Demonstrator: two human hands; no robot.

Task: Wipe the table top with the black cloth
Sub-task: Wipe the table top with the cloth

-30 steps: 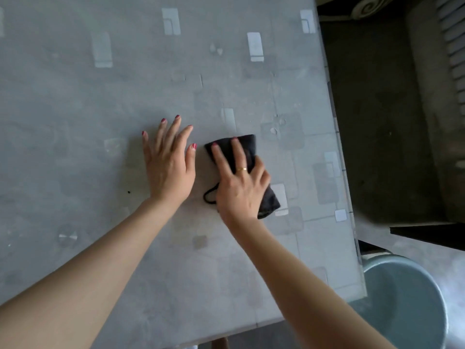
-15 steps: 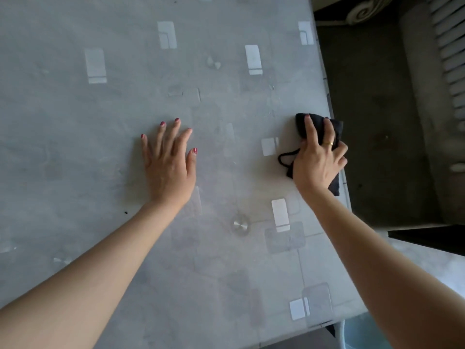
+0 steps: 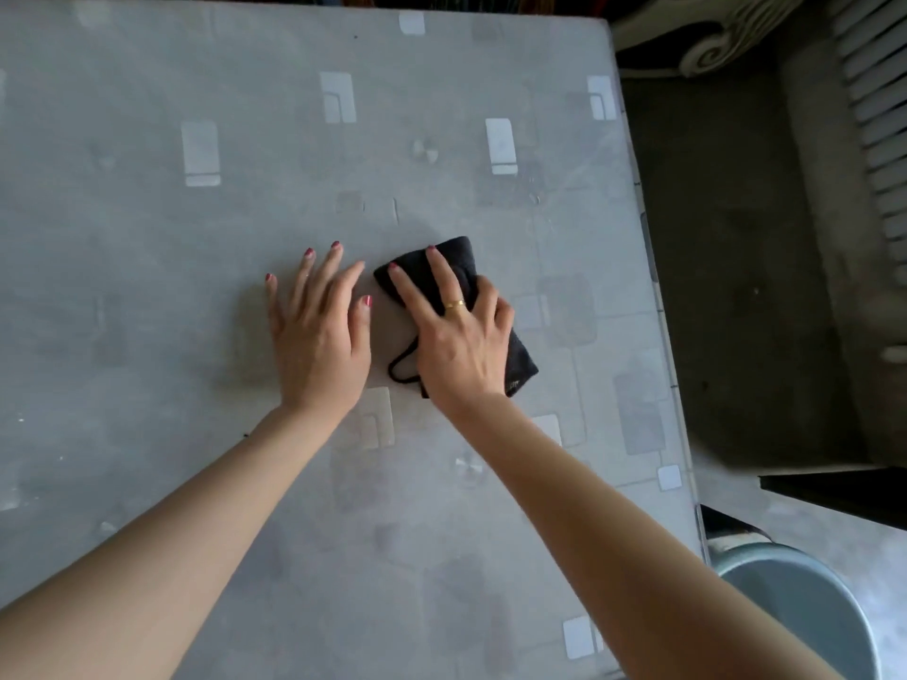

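The folded black cloth lies flat on the grey patterned table top, near its middle. My right hand presses down on the cloth with fingers spread over it, covering most of it; a thin black loop sticks out at its left side. My left hand rests flat on the bare table just left of the cloth, fingers apart, holding nothing.
The table's right edge runs top to bottom, with dark floor beyond it. A pale blue bucket stands on the floor at the lower right. Carved white furniture and a slatted panel sit at the upper right.
My right hand has slid the cloth leftwards from the table's right edge back to beside my left hand. The left hand has stayed in place.
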